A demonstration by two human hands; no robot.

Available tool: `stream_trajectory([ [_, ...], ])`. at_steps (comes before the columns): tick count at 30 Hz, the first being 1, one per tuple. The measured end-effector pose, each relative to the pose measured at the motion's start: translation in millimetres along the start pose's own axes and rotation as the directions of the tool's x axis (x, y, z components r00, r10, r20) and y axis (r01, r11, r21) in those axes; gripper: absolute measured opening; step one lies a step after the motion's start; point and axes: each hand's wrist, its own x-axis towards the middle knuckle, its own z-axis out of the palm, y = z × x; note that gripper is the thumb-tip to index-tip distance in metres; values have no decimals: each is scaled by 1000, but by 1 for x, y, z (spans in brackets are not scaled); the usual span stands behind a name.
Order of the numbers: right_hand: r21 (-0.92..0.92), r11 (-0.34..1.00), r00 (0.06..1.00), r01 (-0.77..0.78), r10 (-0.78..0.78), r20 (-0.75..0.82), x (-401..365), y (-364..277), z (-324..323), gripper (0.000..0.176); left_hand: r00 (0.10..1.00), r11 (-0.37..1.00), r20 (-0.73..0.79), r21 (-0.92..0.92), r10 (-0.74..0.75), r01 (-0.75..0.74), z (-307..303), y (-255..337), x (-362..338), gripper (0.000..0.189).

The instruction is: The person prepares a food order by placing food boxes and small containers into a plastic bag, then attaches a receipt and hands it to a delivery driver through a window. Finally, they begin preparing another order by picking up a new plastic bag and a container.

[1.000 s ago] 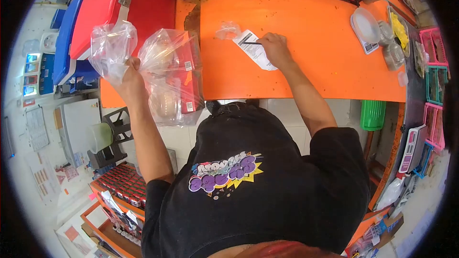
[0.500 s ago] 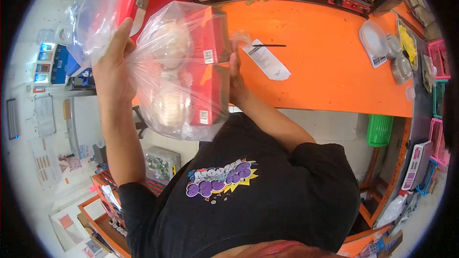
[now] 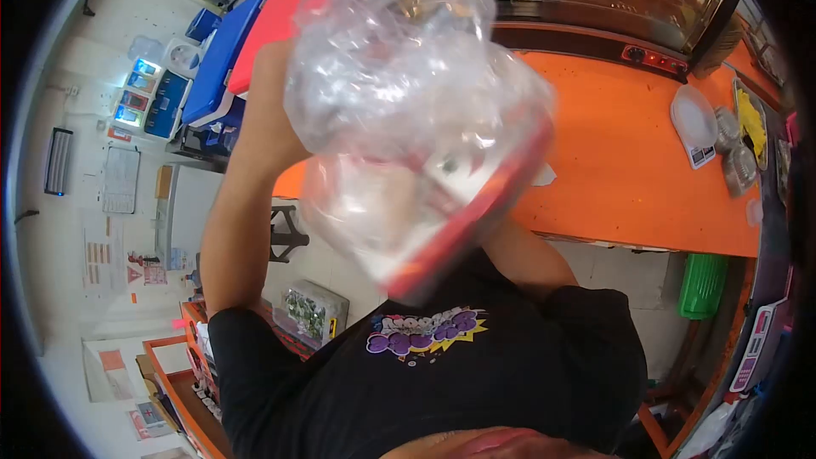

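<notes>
A clear plastic bag (image 3: 382, 59) with red-sided boxes (image 3: 476, 238) inside is lifted close in front of me, smeared by motion. White round shapes that showed in it earlier are hard to make out now. My left hand (image 3: 285, 110) is at the bag's left side, closed on its gathered top; the plastic covers its fingers. Only the forearm of my right arm shows, below the boxes at right. The right hand itself is hidden behind the bag, and whether it touches the boxes cannot be seen.
Beyond the bag is an orange counter (image 3: 612, 187), with a glass display warmer (image 3: 595, 0) at its back. A white scale (image 3: 695, 123) and clear containers (image 3: 738, 161) stand at right. A blue cooler (image 3: 225, 59) is at left; a green basket (image 3: 703, 285) hangs under the counter.
The bag has tilted and swung right, its loose top now spread above the boxes. My left hand moved right with it. My right hand, partly seen at the boxes before, has become hidden.
</notes>
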Motion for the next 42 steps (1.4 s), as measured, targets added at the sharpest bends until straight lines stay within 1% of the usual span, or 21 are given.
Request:
stream_trajectory([
  [6, 210, 967, 989, -144, 144, 16, -31, 12, 9, 90, 978, 979, 34, -2, -205, 205, 16, 36, 12, 39],
  [9, 301, 936, 979, -182, 202, -38, -51, 19, 9, 91, 996, 996, -5, -4, -84, 84, 30, 32, 8, 34],
  [12, 235, 948, 955, -213, 253, -153, -87, 9, -7, 92, 990, 991, -46, -49, -130, 128, 45, 43, 2, 36],
  [14, 28, 969, 921, -245, 242, -307, -123, -6, -26, 95, 992, 995, -99, -70, -74, 67, 56, 40, -5, 37],
  [16, -177, 849, 793, -498, 363, -488, -176, -23, -47, 87, 989, 993, -146, -114, 4, -21, 68, 33, -8, 37],
  [18, -173, 815, 668, -553, 309, -677, -252, -19, -64, 78, 943, 995, -322, 75, 84, -63, 84, 27, -4, 21],
  [19, -205, 729, 565, -653, 290, -772, -295, -33, -65, 71, 939, 992, -320, 21, 121, -121, 99, 25, -5, 21],
  [20, -220, 628, 461, -747, 249, -852, -336, -47, -65, 64, 914, 947, -382, -320, -139, 10, 118, 22, -5, 15],
  [21, -219, 613, 421, -759, 206, -884, -382, -53, -65, 64, 853, 767, -330, -631, -405, 119, 134, 29, -3, 13],
  [23, 191, 533, 18, -824, 361, -932, -463, -62, -61, 70, 842, 710, -270, -682, -467, 175, 143, 83, 5, 15],
  [25, 128, 589, 104, -798, 344, -933, -458, -139, -27, 85, 858, 637, -152, -734, -491, 235, 170, 147, 13, 18],
  [27, -9, 757, 321, -653, 266, -909, -429, -144, -24, 101, 895, 713, -203, -682, -397, 162, 192, 176, 30, 22],
  [28, -90, 732, 429, -676, 291, -855, -406, -162, -28, 116, 911, 698, -198, -706, -362, 124, 205, 185, 38, 22],
  [30, -378, 787, 659, -487, 47, -750, -379, -192, -39, 124, 911, 700, -219, -708, -351, 99, 235, 215, 54, 24],
  [32, -559, 708, 743, -432, -72, -665, -377, -191, -64, 129, 929, 687, -221, -725, -298, 48, 249, 249, 72, 29],
  [34, -591, 692, 723, -415, -143, -676, -382, -207, -83, 132, 953, 768, -74, -612, -293, 188, 283, 258, 85, 33],
  [36, -623, 665, 693, -411, -216, -688, -390, -239, -123, 134, 966, 778, -138, -623, -216, 85, 299, 295, 99, 34],
  [38, -241, 910, 714, -339, 82, -695, -406, -276, -172, 135, 972, 775, -189, -632, -141, -10, 311, 333, 118, 34],
  [39, -502, 787, 698, -359, -130, -704, -419, -280, -201, 122, 978, 799, -207, -589, -2, -123, 316, 350, 127, 34],
  [40, -509, 775, 682, -373, -143, -717, -430, -273, -241, 122, 966, 806, -222, -542, 136, -238, 321, 364, 139, 34],
  [42, -141, 983, 728, -115, -13, -685, -439, -303, -307, 111, 977, 775, -103, -595, 186, -211, 334, 386, 163, 35],
])
